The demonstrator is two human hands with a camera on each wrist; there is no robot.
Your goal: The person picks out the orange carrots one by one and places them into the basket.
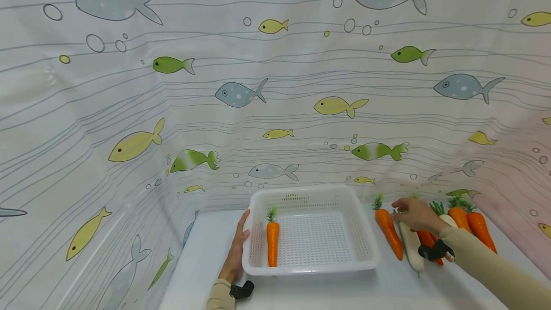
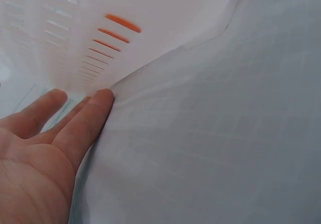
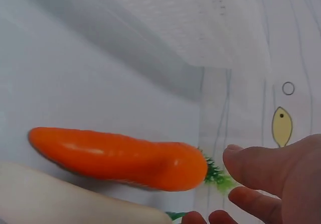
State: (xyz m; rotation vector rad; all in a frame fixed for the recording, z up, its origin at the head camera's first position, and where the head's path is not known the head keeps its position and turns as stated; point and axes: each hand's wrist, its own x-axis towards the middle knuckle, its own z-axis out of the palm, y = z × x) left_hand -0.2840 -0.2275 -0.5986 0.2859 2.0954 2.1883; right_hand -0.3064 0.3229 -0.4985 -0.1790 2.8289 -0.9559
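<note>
A white plastic basket (image 1: 312, 270) stands on the table with one orange carrot (image 1: 272, 243) lying along its left side. My left hand (image 1: 236, 248) rests against the basket's left wall; in the left wrist view its fingers (image 2: 83, 126) are fairly straight. To the right of the basket, my right hand (image 1: 415, 214) hovers over the leafy end of a white radish (image 1: 412, 248). Beside that radish lies another carrot (image 3: 120, 158). In the right wrist view the thumb (image 3: 256, 166) is near the carrot's green top, apart from the fingers, with nothing seen between them.
More carrots (image 1: 481, 228) and a second white radish (image 1: 448, 219) lie at the right, partly behind my right hand and forearm. A sheet printed with fish (image 1: 336, 105) hangs behind and along both sides of the white table (image 1: 206, 238).
</note>
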